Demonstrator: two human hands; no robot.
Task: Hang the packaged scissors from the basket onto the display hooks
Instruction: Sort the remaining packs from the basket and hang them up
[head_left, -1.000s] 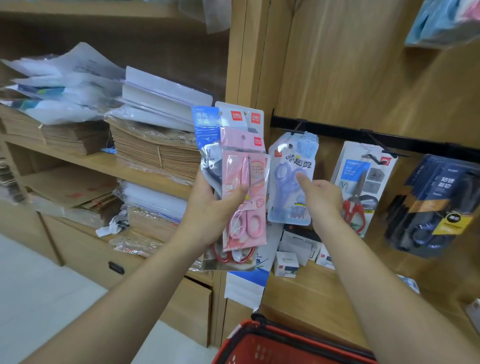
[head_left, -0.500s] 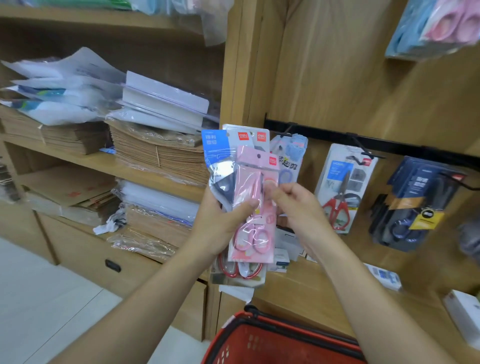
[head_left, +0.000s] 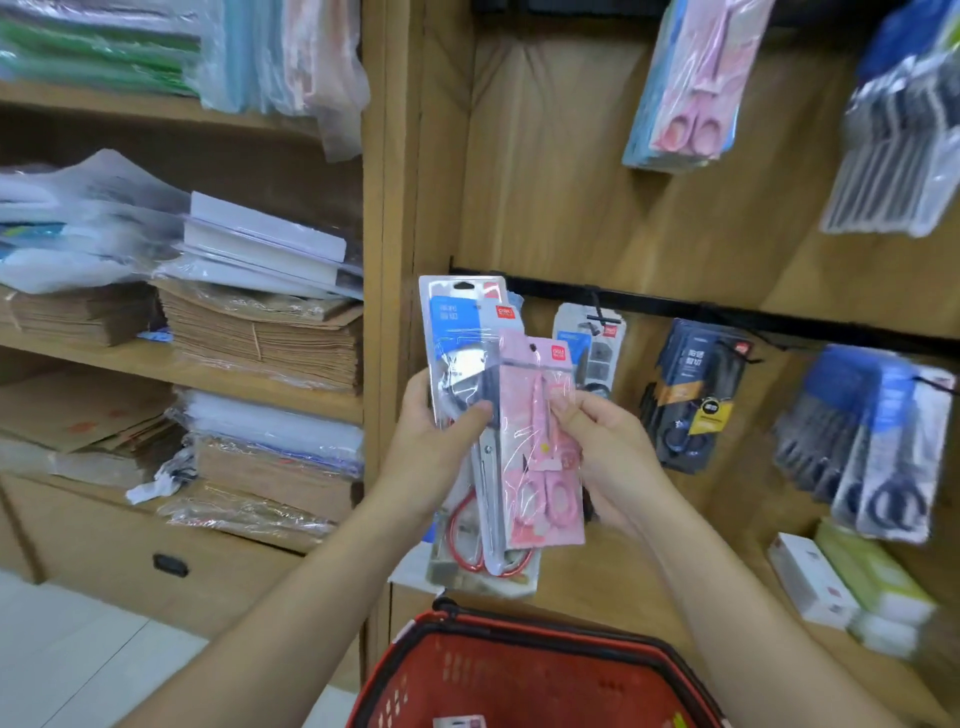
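We logged the left hand (head_left: 431, 454) gripping the blue-label pack (head_left: 453, 325), and the right hand (head_left: 610, 457) pinching the pink scissors pack (head_left: 543, 501); red logos illegible.

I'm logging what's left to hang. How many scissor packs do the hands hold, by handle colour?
Pink-handled pack: 1
Red-handled pack: 1
Total: 2 visible; others may hide behind.

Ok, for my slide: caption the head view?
Left hand holds scissor packs; right hand pinches the pink pack above a red basket.
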